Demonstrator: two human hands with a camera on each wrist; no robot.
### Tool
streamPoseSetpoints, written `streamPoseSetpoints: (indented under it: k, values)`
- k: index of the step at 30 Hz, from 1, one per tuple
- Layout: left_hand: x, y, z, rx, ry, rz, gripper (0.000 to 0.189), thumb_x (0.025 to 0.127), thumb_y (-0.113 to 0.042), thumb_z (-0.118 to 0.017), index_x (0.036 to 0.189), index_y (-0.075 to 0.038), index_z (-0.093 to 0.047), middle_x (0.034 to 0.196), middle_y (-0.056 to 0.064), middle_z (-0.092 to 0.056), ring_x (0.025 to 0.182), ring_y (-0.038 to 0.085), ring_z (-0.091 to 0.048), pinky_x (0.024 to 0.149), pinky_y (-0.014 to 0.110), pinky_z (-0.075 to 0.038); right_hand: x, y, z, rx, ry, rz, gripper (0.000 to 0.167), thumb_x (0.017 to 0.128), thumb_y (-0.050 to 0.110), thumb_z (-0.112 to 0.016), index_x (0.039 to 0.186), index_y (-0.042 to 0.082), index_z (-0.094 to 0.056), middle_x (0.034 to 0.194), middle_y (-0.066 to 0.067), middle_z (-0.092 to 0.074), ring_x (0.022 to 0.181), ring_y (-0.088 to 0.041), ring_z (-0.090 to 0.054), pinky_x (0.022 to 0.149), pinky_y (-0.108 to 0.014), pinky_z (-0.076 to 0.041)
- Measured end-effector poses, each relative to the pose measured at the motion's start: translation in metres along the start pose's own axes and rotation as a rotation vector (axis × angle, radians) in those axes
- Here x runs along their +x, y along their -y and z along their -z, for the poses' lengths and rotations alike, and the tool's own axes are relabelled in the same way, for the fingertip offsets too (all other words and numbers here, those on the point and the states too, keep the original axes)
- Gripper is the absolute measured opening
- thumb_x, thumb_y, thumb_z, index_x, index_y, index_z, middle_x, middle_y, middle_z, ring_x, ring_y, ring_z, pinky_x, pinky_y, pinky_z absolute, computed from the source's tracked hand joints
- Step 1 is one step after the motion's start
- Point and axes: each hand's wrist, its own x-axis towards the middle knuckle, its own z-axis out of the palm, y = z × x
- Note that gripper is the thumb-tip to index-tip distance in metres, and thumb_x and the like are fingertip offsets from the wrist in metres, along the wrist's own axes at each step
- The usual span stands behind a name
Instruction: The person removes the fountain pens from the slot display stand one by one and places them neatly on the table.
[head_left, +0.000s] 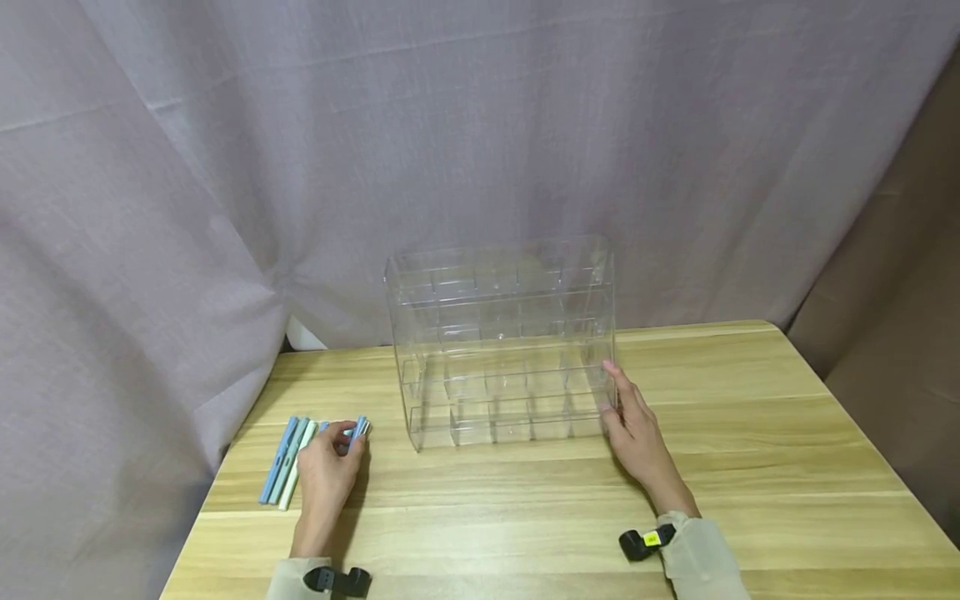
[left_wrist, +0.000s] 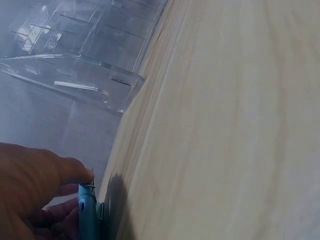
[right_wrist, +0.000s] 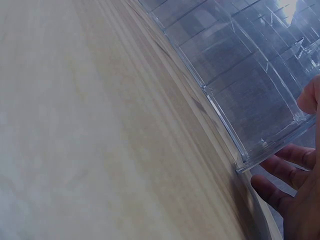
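Note:
My left hand (head_left: 327, 467) pinches a light blue pen (head_left: 358, 429) with a silvery end at the left of the table. The left wrist view shows the same pen (left_wrist: 88, 212) upright, a fingertip at its top end and its lower part cut off by the frame. Just left of that hand, blue, grey-green and pale green pens (head_left: 288, 462) lie side by side, partly covered by the hand. A clear plastic organizer (head_left: 510, 383) with tiered compartments stands at mid-table. My right hand (head_left: 637, 433) holds its right side wall, thumb at the front and fingers outside.
The wooden table (head_left: 510, 517) reaches back to a grey curtain (head_left: 480, 125) close behind the organizer. More curtain hangs at the left edge, and a brown cloth (head_left: 892, 267) drapes at the right.

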Motion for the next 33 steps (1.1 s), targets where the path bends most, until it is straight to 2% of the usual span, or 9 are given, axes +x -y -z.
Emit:
streamPoseSetpoints:
  k: [7, 14, 20, 26, 29, 33]
  values:
    - [-0.003, 0.000, 0.000, 0.059, -0.016, -0.020, 0.020, 0.088, -0.008, -0.082, 0.108, -0.003, -0.081, 0.081, 0.012, -0.079, 0.065, 0.020, -0.069, 0.059, 0.031, -0.049, 0.000, 0.000, -0.002, -0.006, -0.005, 0.010, 0.072, 0.103, 0.002, -0.053, 0.169, 0.023, -0.032, 0.147, -0.025, -0.057, 0.102, -0.038, -0.058, 0.094, -0.069, -0.050]
    - [-0.005, 0.000, -0.002, 0.068, 0.007, -0.009, 0.019, 0.090, -0.008, -0.080, 0.108, -0.003, -0.080, 0.086, 0.015, -0.079, 0.066, 0.021, -0.068, 0.057, 0.031, -0.049, 0.000, 0.002, -0.001, -0.004, -0.017, 0.024, 0.071, 0.103, 0.001, -0.054, 0.168, 0.022, -0.034, 0.130, -0.022, -0.061, 0.098, -0.035, -0.055, 0.091, -0.065, -0.050]
    - [-0.005, 0.000, -0.004, 0.061, 0.003, -0.012, 0.017, 0.090, -0.006, -0.080, 0.107, -0.003, -0.081, 0.086, 0.014, -0.077, 0.066, 0.020, -0.065, 0.057, 0.027, -0.046, -0.001, 0.002, 0.002, -0.005, -0.011, 0.011, 0.070, 0.103, 0.002, -0.053, 0.168, 0.020, -0.034, 0.140, -0.024, -0.059, 0.101, -0.038, -0.057, 0.093, -0.067, -0.050]
    - [-0.005, -0.003, 0.000, 0.032, 0.006, -0.013, 0.018, 0.090, -0.005, -0.080, 0.108, -0.003, -0.081, 0.085, 0.013, -0.077, 0.064, 0.014, -0.062, 0.055, 0.023, -0.044, -0.002, 0.001, 0.001, 0.003, -0.005, -0.003, 0.071, 0.104, 0.003, -0.053, 0.169, 0.023, -0.032, 0.151, -0.026, -0.055, 0.112, -0.043, -0.061, 0.097, -0.073, -0.051]
    - [-0.005, -0.003, 0.003, 0.035, -0.012, -0.013, 0.019, 0.089, -0.005, -0.082, 0.107, -0.004, -0.081, 0.084, 0.012, -0.078, 0.064, 0.014, -0.064, 0.058, 0.024, -0.046, -0.002, 0.000, 0.000, 0.002, -0.003, 0.001, 0.072, 0.104, 0.002, -0.053, 0.169, 0.023, -0.032, 0.152, -0.025, -0.055, 0.111, -0.042, -0.060, 0.097, -0.073, -0.050]
    - [-0.005, 0.001, 0.007, 0.038, -0.057, -0.053, 0.019, 0.086, -0.004, -0.084, 0.105, -0.003, -0.081, 0.083, 0.012, -0.078, 0.066, 0.017, -0.066, 0.060, 0.026, -0.048, -0.002, 0.001, -0.001, 0.001, -0.003, 0.006, 0.071, 0.104, 0.002, -0.053, 0.169, 0.022, -0.032, 0.152, -0.025, -0.055, 0.110, -0.041, -0.059, 0.097, -0.072, -0.050]
